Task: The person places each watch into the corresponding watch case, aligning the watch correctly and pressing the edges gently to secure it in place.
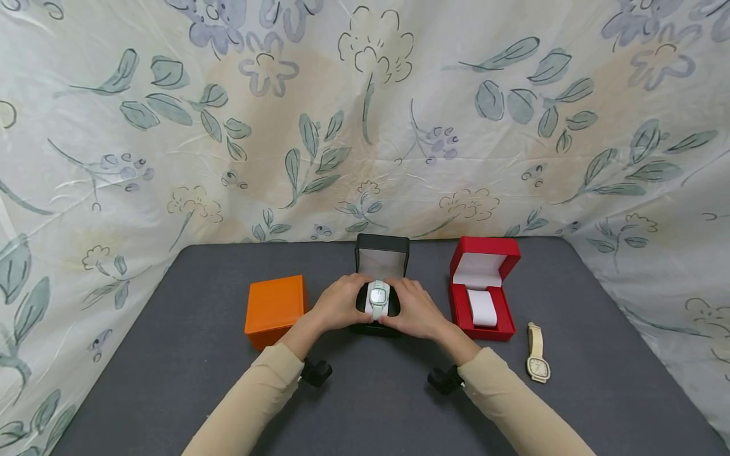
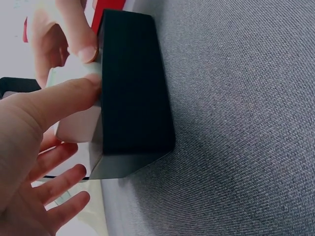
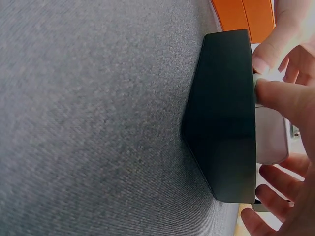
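An open black watch box (image 1: 383, 244) stands at the back middle of the table, its lid raised. A watch with a pale strap and square face (image 1: 378, 296) is wrapped round a white cushion (image 2: 81, 125) in the box. My left hand (image 1: 339, 304) holds the watch from the left, my right hand (image 1: 419, 308) from the right. Both thumbs press the strap's near end by the front rim, while forefingers reach its far end. In the right wrist view the other fingers (image 3: 278, 182) spread beside the cushion. The strap's underside is hidden.
An orange box (image 1: 276, 307) stands left of my left forearm. To the right, an open red box (image 1: 485, 247) holds a bare white cushion (image 1: 482, 308). A gold watch (image 1: 537, 354) lies on the grey table (image 1: 376, 405) near my right sleeve. Floral cloth (image 1: 365, 171) hangs behind.
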Available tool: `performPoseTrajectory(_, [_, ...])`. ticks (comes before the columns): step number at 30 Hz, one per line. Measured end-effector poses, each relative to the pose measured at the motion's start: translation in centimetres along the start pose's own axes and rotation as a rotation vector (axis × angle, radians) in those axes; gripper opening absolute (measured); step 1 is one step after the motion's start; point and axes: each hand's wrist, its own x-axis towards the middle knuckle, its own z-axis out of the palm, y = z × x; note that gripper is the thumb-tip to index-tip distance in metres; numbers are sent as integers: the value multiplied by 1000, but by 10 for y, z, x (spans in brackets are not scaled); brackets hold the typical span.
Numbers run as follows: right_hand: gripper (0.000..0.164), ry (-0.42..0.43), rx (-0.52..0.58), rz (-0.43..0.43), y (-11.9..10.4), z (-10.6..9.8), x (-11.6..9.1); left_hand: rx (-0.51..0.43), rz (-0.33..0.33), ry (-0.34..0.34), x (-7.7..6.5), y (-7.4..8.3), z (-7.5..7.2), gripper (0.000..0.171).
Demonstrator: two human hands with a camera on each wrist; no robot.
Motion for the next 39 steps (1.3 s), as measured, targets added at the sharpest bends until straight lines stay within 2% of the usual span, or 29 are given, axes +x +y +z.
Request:
performPoseTrajectory(15, [72, 15, -112, -23, -4, 1, -1, 44, 35, 17, 1, -4, 6, 67])
performPoseTrajectory(27, [64, 4, -116, -15, -3, 0, -1, 58, 40, 2, 0, -1, 5, 64])
performPoseTrajectory(39, [64, 11, -145, -6, -3, 2, -1, 67, 44, -2, 0, -2, 8, 64])
